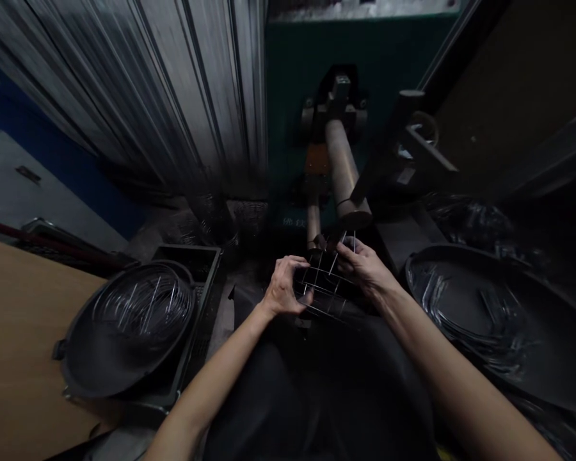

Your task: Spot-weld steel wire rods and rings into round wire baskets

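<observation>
Both my hands hold a small wire mesh piece (327, 280) in front of me, above my lap. My left hand (284, 286) curls its fingers round the mesh's left edge. My right hand (365, 266) pinches the upper right part, where thin wire ends stick up. Just beyond the mesh is the end of a metal roller (345, 169) on a green machine (312, 70).
A dark round basin (93, 358) with thin wire rods in it sits in a black crate (206, 256) at my left, beside a wooden board (19, 333). A larger dark basin (547, 358) with wire pieces lies at my right. Corrugated metal sheeting (148, 83) stands behind.
</observation>
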`<state>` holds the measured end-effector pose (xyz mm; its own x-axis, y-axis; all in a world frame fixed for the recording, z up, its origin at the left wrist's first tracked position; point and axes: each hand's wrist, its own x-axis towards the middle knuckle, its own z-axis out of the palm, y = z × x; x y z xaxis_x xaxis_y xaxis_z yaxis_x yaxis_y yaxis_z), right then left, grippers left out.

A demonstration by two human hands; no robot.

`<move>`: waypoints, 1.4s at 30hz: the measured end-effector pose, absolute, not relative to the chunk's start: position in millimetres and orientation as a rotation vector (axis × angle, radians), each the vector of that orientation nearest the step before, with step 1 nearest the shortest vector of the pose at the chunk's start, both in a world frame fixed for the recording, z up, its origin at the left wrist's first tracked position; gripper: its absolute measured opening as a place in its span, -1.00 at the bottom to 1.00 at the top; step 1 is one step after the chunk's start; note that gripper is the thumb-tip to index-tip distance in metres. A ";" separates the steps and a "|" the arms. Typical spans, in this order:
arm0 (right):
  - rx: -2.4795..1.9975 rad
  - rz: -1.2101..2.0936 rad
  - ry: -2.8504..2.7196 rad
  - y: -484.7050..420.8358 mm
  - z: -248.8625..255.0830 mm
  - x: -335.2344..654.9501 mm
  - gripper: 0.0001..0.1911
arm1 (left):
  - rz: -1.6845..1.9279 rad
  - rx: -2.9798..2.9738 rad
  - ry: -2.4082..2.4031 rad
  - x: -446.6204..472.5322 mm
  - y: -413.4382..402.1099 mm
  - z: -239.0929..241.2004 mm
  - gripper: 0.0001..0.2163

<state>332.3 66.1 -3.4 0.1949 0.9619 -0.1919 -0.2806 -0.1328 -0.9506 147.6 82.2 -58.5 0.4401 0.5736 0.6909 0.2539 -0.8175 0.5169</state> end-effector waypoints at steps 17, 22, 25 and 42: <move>-1.251 1.154 -0.801 106.7 -6.6 343.2 -0.52 | 1.222 2.422 0.737 157.2 120.1 -40.0 -0.60; -1.196 1.144 -0.787 109.7 -12.4 342.2 -0.54 | 1.144 2.460 0.740 156.0 121.9 -38.5 -0.59; -1.150 1.116 -0.764 113.0 -15.6 341.6 -0.54 | 1.135 2.464 0.755 155.9 122.0 -37.5 -0.57; -1.152 1.172 -0.671 94.6 -3.8 346.6 -0.56 | 1.262 2.347 0.825 139.7 128.7 -56.7 -0.54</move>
